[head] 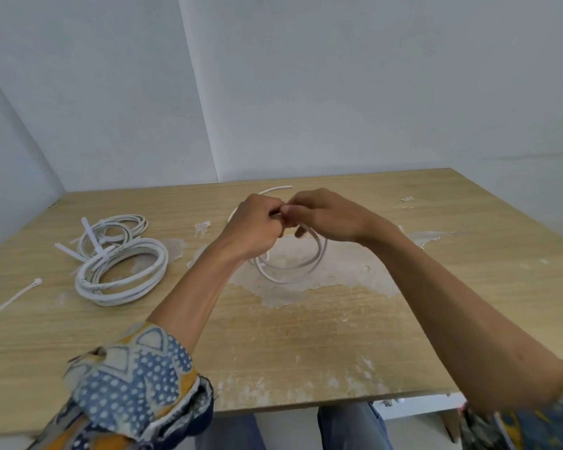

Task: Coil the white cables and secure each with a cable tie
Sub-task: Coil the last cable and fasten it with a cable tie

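L hand (pixel 254 224), R hand (pixel 325 216) grip cable coil (pixel 294 277); 2 tied coils (pixel 129 289), 1 loose tie (pixel 12 299) at left.

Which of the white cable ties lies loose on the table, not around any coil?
The loose cable tie at the left edge of the table, lying straight and alone. The other two ties are fastened on the coils beside it.

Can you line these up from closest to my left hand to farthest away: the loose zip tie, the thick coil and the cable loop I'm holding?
1. The cable loop: the left hand grips it, mid-table.
2. The thick coil: off to the left, already tied.
3. The loose zip tie: far left, at the picture's edge.
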